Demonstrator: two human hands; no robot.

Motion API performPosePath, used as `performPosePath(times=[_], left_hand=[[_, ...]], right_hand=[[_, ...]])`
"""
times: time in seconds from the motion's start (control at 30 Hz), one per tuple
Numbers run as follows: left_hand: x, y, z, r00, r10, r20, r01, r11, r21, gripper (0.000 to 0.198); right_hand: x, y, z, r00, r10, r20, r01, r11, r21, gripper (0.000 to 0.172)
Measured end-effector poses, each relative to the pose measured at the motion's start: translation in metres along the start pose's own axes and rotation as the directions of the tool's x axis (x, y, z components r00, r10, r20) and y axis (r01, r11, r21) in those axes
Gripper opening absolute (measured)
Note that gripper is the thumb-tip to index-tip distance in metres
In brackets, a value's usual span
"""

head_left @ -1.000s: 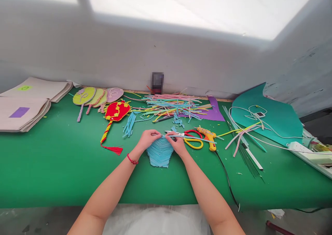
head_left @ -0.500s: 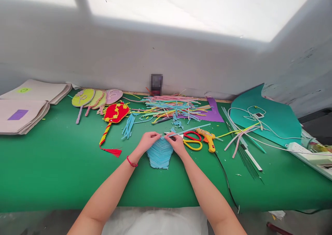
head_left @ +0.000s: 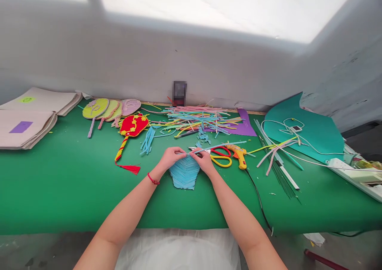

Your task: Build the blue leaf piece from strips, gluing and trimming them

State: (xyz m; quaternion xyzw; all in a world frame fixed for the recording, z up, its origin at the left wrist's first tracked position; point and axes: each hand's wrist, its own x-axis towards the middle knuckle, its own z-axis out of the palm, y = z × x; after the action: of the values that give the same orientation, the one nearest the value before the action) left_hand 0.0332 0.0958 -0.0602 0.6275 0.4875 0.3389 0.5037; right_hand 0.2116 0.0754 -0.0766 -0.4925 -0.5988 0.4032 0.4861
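A light-blue panel point(head_left: 184, 176), covered in chevron rows of pipe cleaner, lies on the green table between my hands. My left hand point(head_left: 172, 158) pinches at its top edge, fingertips close to one end of a blue pipe cleaner point(head_left: 228, 144). My right hand point(head_left: 203, 161) grips that same pipe cleaner near this end, and the long free part points right. Fingers partly hide the panel's upper edge. Just beyond my right hand are scissors point(head_left: 221, 161) with red and yellow handles. A yellow glue gun point(head_left: 240, 157) lies to their right.
Loose pipe cleaners point(head_left: 197, 123) are heaped at the back. A red fan point(head_left: 134, 125) with a tassel and several pastel fans point(head_left: 96, 108) lie left, beside sketchbooks point(head_left: 26, 129). Right are teal sheet point(head_left: 316, 138), wires point(head_left: 283, 178), white cable and a power strip point(head_left: 355, 174).
The view has tilted down slightly. The free end of the blue pipe cleaner has shifted a little to the right; both hands stay at the panel's top edge.
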Motion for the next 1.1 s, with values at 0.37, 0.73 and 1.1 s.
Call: performPosePath(times=[0.37,0.73,1.1], left_hand=[[0.000,-0.006,-0.010,0.993,-0.021,0.115,0.026,0.999,-0.040,0.032],[0.001,-0.009,-0.009,0.994,-0.037,0.103,0.041,0.998,-0.040,0.034],[0.001,-0.007,-0.010,0.993,-0.020,0.117,0.024,0.999,-0.035,0.038]], right_hand=[[0.002,0.003,0.001,1.000,0.019,-0.003,-0.019,0.999,-0.028,0.026],[0.002,0.003,-0.001,0.998,0.054,0.015,-0.053,0.998,-0.013,0.027],[0.002,0.001,-0.001,0.998,0.067,0.018,-0.068,0.997,0.027,0.029]])
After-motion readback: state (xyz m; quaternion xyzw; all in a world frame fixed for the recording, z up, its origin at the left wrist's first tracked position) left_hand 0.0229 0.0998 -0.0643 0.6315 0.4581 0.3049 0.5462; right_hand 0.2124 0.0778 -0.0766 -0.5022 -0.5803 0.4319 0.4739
